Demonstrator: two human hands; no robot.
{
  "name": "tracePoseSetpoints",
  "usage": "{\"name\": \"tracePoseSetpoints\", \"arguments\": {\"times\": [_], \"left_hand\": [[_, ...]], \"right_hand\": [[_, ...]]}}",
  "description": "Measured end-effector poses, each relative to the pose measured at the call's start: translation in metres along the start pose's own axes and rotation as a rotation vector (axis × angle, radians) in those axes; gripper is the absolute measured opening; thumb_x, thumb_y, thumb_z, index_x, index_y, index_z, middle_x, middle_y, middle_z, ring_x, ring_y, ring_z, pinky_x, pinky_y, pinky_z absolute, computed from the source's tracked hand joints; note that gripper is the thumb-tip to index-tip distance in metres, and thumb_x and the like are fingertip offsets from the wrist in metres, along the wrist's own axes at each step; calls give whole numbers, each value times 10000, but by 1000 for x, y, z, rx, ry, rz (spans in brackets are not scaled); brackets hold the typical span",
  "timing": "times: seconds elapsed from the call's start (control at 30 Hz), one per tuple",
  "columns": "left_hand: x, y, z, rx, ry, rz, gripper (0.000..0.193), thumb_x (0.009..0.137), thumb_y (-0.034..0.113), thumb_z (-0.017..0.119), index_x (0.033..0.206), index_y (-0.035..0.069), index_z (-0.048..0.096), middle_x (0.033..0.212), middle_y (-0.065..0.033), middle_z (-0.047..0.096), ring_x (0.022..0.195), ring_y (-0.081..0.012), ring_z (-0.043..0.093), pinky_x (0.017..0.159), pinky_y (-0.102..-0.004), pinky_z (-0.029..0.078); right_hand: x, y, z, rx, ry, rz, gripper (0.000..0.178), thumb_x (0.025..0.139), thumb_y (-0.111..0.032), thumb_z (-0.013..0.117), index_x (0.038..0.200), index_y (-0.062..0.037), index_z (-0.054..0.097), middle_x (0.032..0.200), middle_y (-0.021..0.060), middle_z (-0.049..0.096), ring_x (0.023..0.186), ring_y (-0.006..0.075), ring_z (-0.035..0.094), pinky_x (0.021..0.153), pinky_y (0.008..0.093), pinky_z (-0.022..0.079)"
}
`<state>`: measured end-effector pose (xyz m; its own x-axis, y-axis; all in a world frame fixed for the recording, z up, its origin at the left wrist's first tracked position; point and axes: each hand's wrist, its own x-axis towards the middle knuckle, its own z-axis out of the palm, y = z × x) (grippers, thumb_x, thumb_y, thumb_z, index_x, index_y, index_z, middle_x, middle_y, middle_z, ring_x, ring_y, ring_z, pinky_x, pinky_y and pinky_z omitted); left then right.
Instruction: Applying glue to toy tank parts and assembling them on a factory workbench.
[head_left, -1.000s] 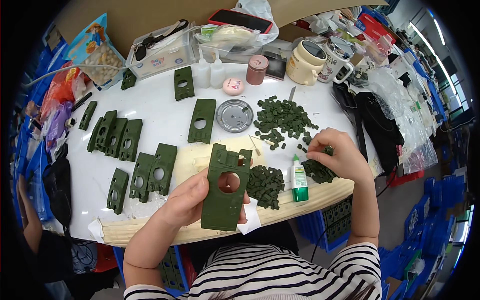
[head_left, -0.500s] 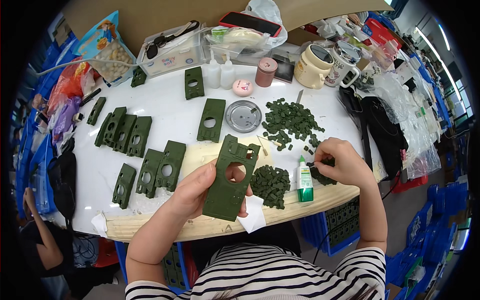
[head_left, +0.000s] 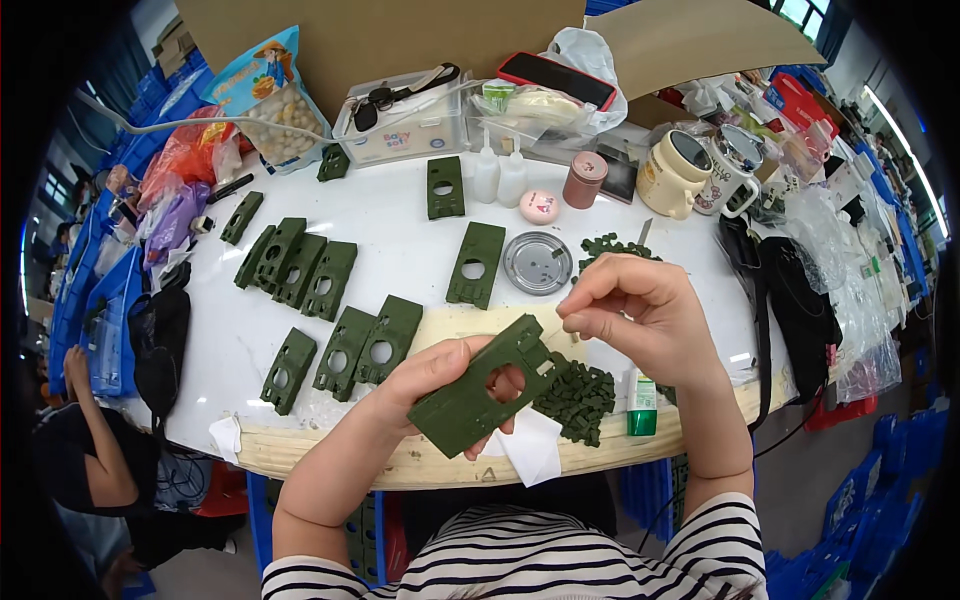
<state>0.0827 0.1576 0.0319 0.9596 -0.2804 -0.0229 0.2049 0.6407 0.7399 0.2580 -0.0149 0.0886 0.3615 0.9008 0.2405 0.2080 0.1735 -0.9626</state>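
Note:
My left hand (head_left: 432, 385) is closed around a dark green plastic model tank hull (head_left: 455, 405), raised over the table's front edge and tilted. A large round hole goes through the hull, and fingers show through it. Beside the hull's upper right end, my right hand (head_left: 640, 315) is closed in a pinch on a thin pale stick (head_left: 556, 328), its tip close to the hull. Under that hand stands a glue bottle (head_left: 641, 408) with a green base, its top hidden. A pile of small dark green pieces (head_left: 580, 400) lies beside the hull.
More green hulls (head_left: 347, 350) lie at the left and middle of the white table (head_left: 400, 250). Farther back are a round metal lid (head_left: 538, 263), a pink tin (head_left: 585, 180), squeeze bottles (head_left: 512, 178) and mugs (head_left: 672, 178). Another pile of pieces (head_left: 615, 246) is partly hidden by my right hand.
My right hand has moved from beside the glue bottle, left and up to the hull's end. The left hand has tilted the hull clockwise. The whole view has shifted a little.

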Motion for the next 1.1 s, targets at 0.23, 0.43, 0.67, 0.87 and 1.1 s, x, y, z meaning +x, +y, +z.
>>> {"name": "tracePoseSetpoints", "arguments": {"times": [0.23,0.43,0.67,0.87,1.1], "left_hand": [[-1,4,7,113,50,-133,679,907,588,356,1182,-25,455,1012,-165,566,750,-227,639,485,-287,546],[12,4,3,-311,144,219,842,867,720,152,1377,59,260,1158,-221,541,612,-222,618,376,-240,421],[16,2,12,190,235,460,673,863,229,629,1412,99,261,1355,-176,420,780,-129,575,578,-223,465],[10,-2,-2,78,304,491,617,888,179,603,1404,95,276,1362,-167,415,828,-95,575,629,-208,476],[11,3,-4,60,415,570,570,932,304,534,1382,56,289,1329,-163,443,955,-115,569,710,-233,487]], "right_hand": [[-7,12,8,225,-126,135,75,851,20,601,923,35,614,939,92,638,844,86,607,761,230,506],[-7,21,11,250,10,109,95,890,-19,568,967,37,567,925,65,616,823,84,591,746,235,501],[-6,26,17,318,121,122,114,889,-49,584,968,31,566,954,67,595,843,96,577,773,239,495],[-6,25,12,21,249,-72,92,803,-21,675,895,-25,674,876,40,581,820,95,569,766,262,480],[-10,16,14,186,188,65,111,813,-18,672,916,24,662,861,51,657,792,84,613,736,226,495]]}}
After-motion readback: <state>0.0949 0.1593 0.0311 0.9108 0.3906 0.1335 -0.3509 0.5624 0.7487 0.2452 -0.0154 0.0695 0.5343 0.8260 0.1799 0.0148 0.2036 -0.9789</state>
